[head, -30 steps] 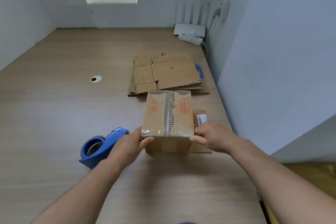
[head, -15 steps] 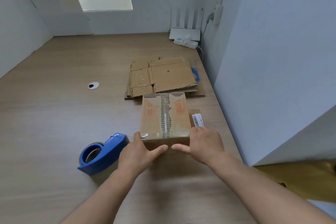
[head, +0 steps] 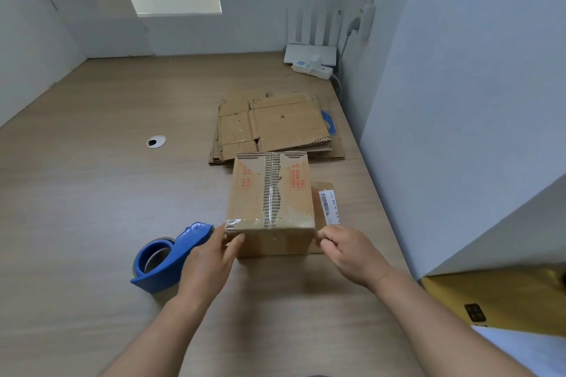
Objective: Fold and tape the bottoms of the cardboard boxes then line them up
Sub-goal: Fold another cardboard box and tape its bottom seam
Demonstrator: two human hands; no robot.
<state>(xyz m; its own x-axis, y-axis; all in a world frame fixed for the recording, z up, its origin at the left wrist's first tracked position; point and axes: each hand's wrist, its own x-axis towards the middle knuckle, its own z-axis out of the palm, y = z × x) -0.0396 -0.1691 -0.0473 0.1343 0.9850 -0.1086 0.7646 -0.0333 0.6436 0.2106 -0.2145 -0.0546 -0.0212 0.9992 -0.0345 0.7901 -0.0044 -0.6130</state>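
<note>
Looking like the taping step nearly finishing here. Seeing one made-up box sitting bottom-up on the counter, right of the middle, with tape along its seam. Left grip holding the near left corner, thumb on the near face. Right grip curling at the near right corner; not managing to tell if pinching anything. Guessing next: sliding it into line, then grabbing a flat off the far pile. Counting one blue tape dispenser near left and one pile, sheets too stacked for counting.
</note>
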